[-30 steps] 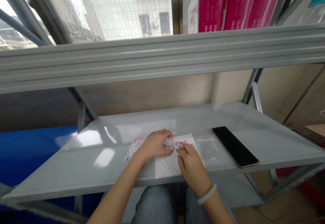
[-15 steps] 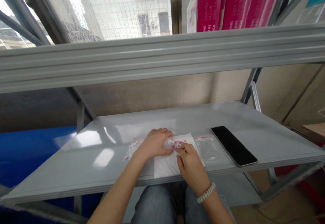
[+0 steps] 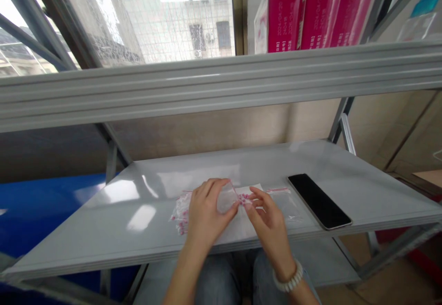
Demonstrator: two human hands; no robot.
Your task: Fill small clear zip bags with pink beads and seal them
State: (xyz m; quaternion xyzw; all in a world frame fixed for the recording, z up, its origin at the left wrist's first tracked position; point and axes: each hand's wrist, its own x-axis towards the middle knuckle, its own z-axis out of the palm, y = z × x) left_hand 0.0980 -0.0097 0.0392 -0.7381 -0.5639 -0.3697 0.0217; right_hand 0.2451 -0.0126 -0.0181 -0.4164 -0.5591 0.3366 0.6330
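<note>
Your left hand (image 3: 205, 213) pinched a clear bag (image 3: 226, 197) between thumb and fingers, its red-edged mouth beside the small pink pieces (image 3: 244, 198). Your right hand (image 3: 271, 219) curled beside them, its grip unclear; above, magenta boxes (image 3: 319, 12) read "2024/04/20".

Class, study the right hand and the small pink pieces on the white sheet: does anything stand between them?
Nothing visible stands between the bare right hand and the small pink pieces beside it. The left hand holds the clear, red-edged plastic bag on their other side.
</note>
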